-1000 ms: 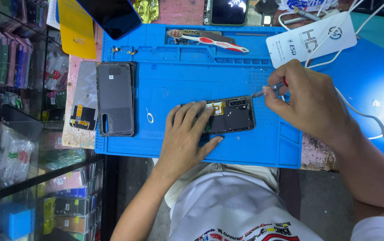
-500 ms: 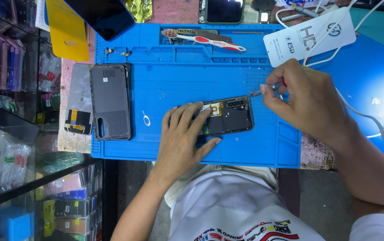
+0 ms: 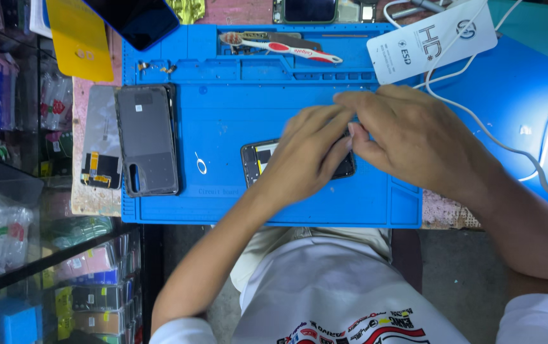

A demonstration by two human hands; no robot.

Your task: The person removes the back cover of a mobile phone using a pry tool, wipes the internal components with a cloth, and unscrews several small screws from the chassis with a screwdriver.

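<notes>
While both hands are working over the blue silicone repair mat [image 3: 236, 121]:
Left hand [image 3: 309, 156]: fingers spread, pressing on the opened black phone [image 3: 256, 159].
Right hand [image 3: 414, 140]: fingers curled together, touching the phone's far end.
Mat's top tray: holding a red-and-white toothbrush [image 3: 287, 48].

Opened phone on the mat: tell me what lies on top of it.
Both hands: the left hand covers its middle, the right hand its far end. Only one end of the opened phone shows.

White printed T-shirt [image 3: 344, 293], bare forearms, pale shorts [image 3: 267, 245].
</notes>
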